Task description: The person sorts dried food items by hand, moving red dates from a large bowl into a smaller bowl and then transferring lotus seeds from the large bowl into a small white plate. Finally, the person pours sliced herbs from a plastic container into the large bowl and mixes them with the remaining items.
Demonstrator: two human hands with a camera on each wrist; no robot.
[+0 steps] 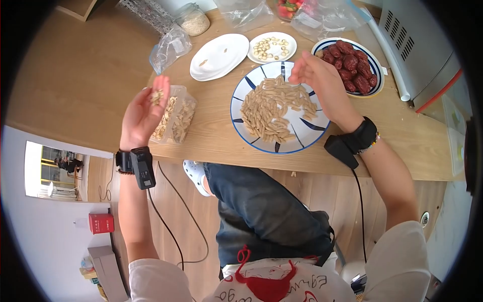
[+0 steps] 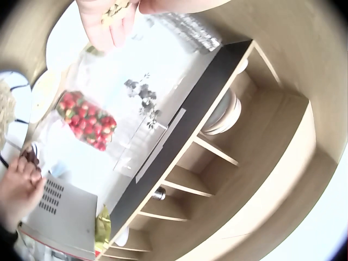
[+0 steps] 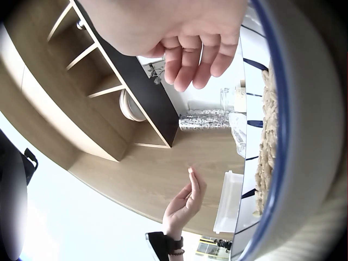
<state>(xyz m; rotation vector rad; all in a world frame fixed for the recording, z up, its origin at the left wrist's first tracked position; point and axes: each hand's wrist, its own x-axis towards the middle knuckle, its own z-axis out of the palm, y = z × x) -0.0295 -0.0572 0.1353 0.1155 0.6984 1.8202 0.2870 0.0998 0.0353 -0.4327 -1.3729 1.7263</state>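
In the head view the left hand [image 1: 142, 115] is palm up beside a clear plastic container [image 1: 182, 118] of pale pieces, with a few small pale pieces [image 1: 157, 97] lying on its fingers; the left wrist view shows these pieces [image 2: 115, 13] too. The right hand [image 1: 324, 83], fingers loosely bent and holding nothing visible, is over the right rim of a blue-striped plate [image 1: 308, 135]. Many elongated tan pieces [image 1: 271, 103] lie on that plate. Seen from the right wrist, the hand's four fingers [image 3: 187, 65] hang relaxed near the plate's edge.
Behind are a white plate [image 1: 220, 55] with two small bits, a smaller plate [image 1: 271, 58] of round pale pieces, and a bowl of red dates [image 1: 357, 68]. A glass jar [image 1: 193, 22], plastic bags [image 1: 327, 20] and a grey appliance [image 1: 417, 40] stand along the back and right.
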